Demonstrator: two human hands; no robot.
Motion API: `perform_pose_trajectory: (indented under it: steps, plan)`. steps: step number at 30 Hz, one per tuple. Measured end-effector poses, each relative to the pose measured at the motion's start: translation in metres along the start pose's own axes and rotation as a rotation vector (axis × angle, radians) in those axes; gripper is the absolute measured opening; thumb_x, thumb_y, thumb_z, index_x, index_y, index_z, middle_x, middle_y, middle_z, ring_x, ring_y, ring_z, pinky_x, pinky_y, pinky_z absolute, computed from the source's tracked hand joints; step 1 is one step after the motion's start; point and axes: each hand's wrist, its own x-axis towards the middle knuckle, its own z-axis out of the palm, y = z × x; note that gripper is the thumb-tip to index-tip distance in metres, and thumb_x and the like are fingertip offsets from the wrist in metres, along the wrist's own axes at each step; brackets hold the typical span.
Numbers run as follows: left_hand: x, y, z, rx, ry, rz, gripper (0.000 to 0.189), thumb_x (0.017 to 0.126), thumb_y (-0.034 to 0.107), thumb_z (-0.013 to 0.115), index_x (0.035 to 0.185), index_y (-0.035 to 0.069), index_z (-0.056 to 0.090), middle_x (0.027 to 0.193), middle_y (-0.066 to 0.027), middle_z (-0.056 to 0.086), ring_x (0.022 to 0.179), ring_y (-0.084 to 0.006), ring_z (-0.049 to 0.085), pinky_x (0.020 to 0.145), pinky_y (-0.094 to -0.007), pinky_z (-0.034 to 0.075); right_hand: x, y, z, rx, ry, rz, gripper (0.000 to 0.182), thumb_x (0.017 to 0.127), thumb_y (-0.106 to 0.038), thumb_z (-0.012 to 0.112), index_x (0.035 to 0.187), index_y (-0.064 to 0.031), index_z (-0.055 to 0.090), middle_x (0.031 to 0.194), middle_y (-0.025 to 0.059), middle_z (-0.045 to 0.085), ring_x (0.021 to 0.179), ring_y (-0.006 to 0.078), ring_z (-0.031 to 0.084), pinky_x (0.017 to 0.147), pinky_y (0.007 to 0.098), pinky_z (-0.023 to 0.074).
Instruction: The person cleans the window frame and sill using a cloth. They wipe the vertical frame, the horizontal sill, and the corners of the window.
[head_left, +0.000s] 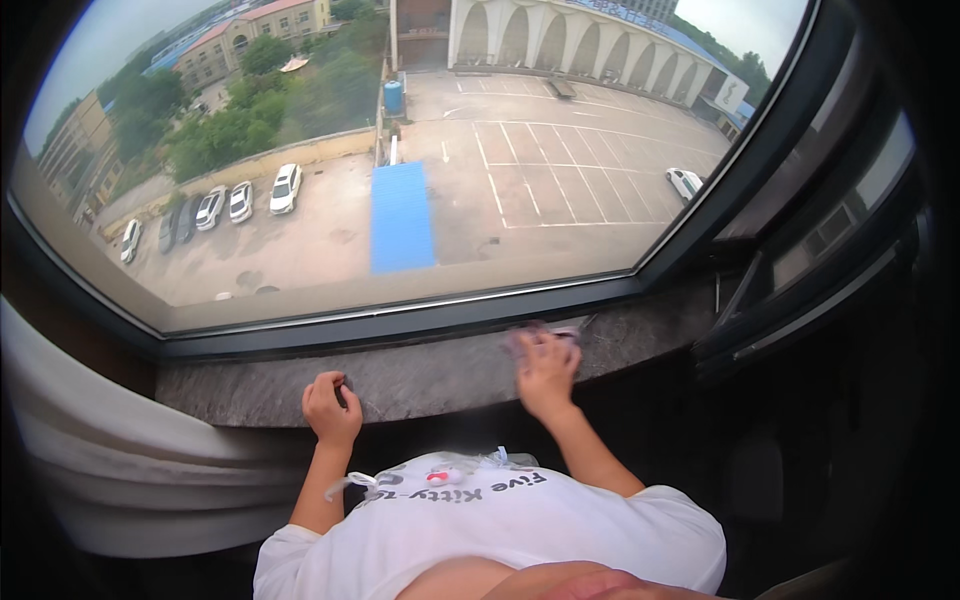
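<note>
My right hand presses a purplish cloth onto the dark grey stone windowsill, close to the window frame. The cloth is blurred and partly covered by my fingers. Over the front edge of the sill, further left, is my left hand. Its fingers are loosely curled, with a gap between them and the thumb, and I see nothing held in it. Whether it touches the stone is hard to tell.
A dark window frame borders the sill behind. On the right stands an opened window sash with a thin stay arm. A pale curtain hangs at the left. Beyond the glass, far below, lies a car park.
</note>
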Motion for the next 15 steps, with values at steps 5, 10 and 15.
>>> perform_pose_trajectory:
  steps: [5,10,15]
  plan:
    - [-0.003,-0.002,0.002,-0.102,0.061,0.05,0.032,0.074,-0.004,0.056,0.104,0.002,0.061,0.095,-0.014,0.064,0.083,-0.0339,0.061,0.077,-0.0418,0.049,-0.008,-0.054,-0.012,0.248,-0.144,-0.253,0.042,0.087,-0.022,0.063,0.129,-0.0241,0.059,0.128,0.0093,0.052,0.124,0.0279,0.044,0.108,0.0572,0.0225]
    - [-0.004,-0.002,0.003,-0.146,0.094,0.073,0.031,0.075,-0.005,0.056,0.105,0.001,0.06,0.096,-0.0145,0.065,0.085,-0.0334,0.062,0.077,-0.0417,0.049,0.005,0.027,-0.018,0.057,-0.095,0.001,0.042,0.087,-0.022,0.06,0.129,-0.0232,0.06,0.126,0.0091,0.054,0.121,0.0282,0.047,0.107,0.0531,0.0267]
    - [0.001,0.001,-0.005,-0.054,0.011,0.068,0.03,0.075,-0.002,0.057,0.105,0.001,0.06,0.092,-0.0129,0.065,0.083,-0.0307,0.064,0.076,-0.0391,0.047,0.0,0.123,-0.025,-0.099,0.054,0.314,0.043,0.088,-0.023,0.062,0.131,-0.025,0.058,0.125,0.0079,0.052,0.121,0.0306,0.046,0.106,0.0542,0.0276]
